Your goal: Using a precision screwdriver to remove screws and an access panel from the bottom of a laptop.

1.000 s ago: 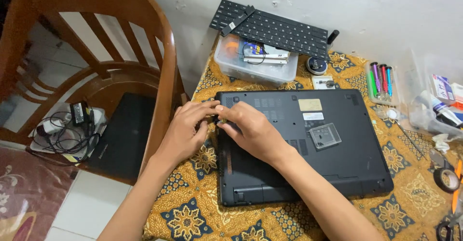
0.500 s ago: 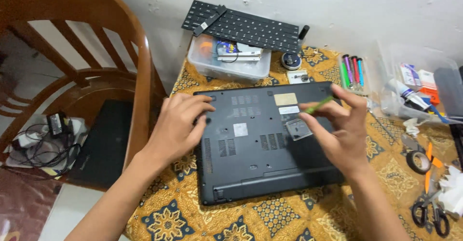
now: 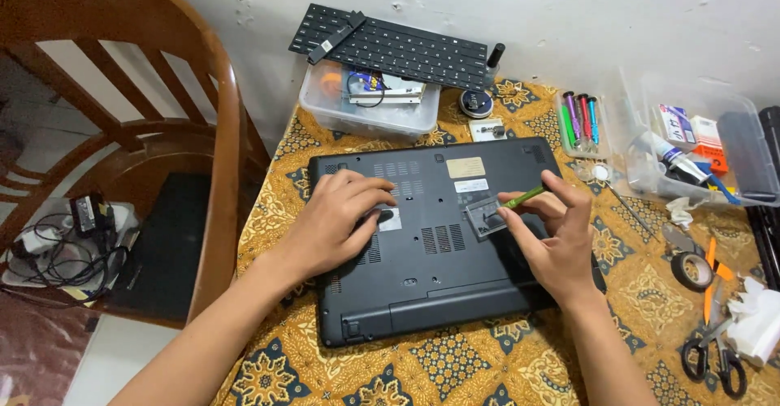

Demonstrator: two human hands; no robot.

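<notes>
1. The right hand (image 3: pixel 552 239) pinches a thin green screwdriver (image 3: pixel 525 196) between thumb and fingers; its long axis runs from far right to near left, tip down towards a small grey cover panel (image 3: pixel 485 216).
2. The left hand (image 3: pixel 337 223) lies with fingers spread (palm down) on the upturned black laptop (image 3: pixel 431 284), mid-table.
3. On the laptop's far half sit a tan rectangular label (image 3: pixel 465 167) and a white one (image 3: pixel 471 185).
4. Farther off, a clear plastic box (image 3: pixel 370 114) carries a black keyboard (image 3: pixel 398 49).
</notes>
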